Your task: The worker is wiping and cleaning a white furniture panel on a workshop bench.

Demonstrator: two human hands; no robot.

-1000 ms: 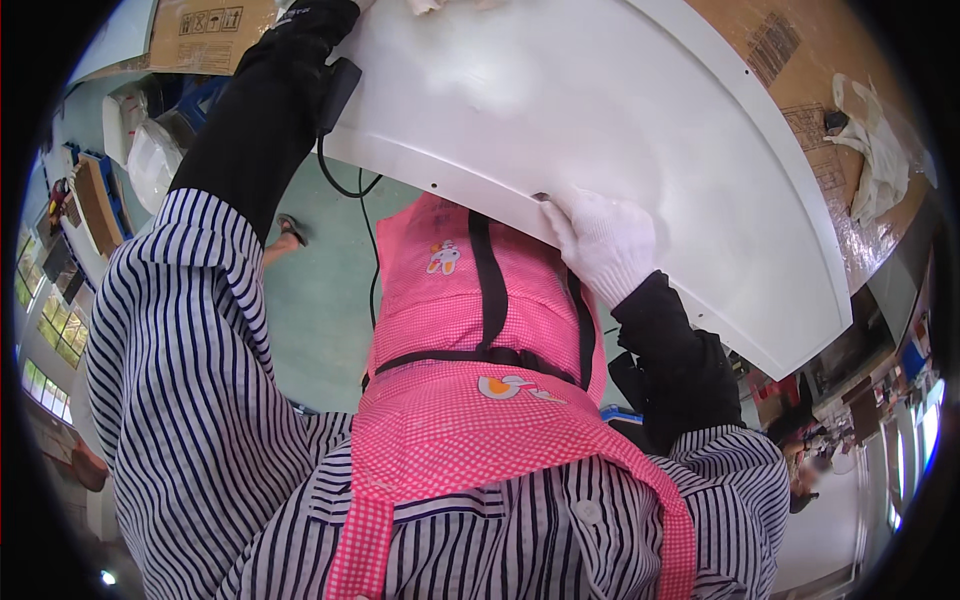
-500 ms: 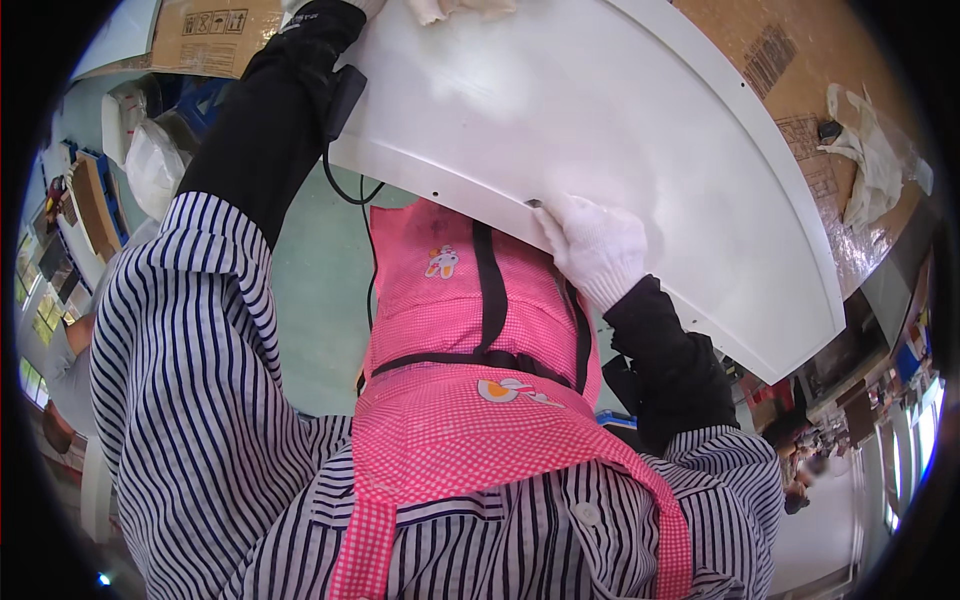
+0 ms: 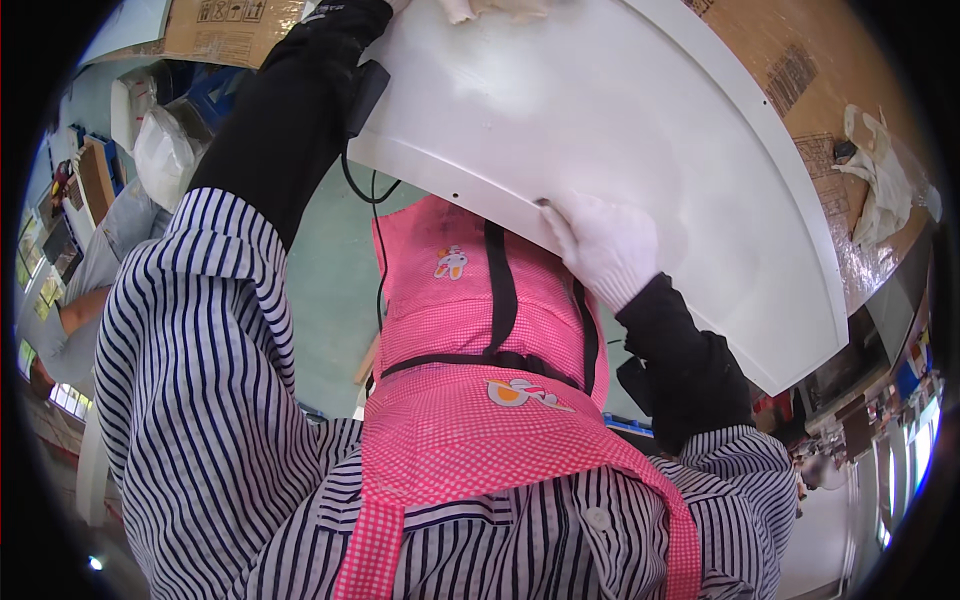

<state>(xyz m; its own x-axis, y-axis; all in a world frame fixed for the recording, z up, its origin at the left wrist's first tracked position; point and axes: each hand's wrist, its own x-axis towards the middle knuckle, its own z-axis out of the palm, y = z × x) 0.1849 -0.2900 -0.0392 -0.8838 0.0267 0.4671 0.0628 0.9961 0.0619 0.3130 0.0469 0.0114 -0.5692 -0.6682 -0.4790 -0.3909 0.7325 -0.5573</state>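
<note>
A large white panel (image 3: 560, 130) with a curved far edge and a raised rim lies in front of me. At its near rim is my right hand (image 3: 612, 245) in a white knit glove, closed on the edge with the fingers bent against the rim. A small dark spot shows by its fingertips. My left arm in a black sleeve (image 3: 310, 110) reaches to the panel's far left. Only a sliver of my left hand (image 3: 398, 4) shows at the top; its fingers are out of sight. A crumpled pale cloth (image 3: 500, 8) rests on the panel near the top.
Brown cardboard (image 3: 800, 90) lies under and beyond the panel, with crumpled white plastic (image 3: 880, 180) on it at right. A black cable (image 3: 360, 190) hangs by my left sleeve. A seated person (image 3: 85, 310) is at far left, near a white bag (image 3: 168, 155).
The whole view has shifted slightly, so the panel and my arms appear a little further right. My right hand stays at the same spot on the panel's rim.
</note>
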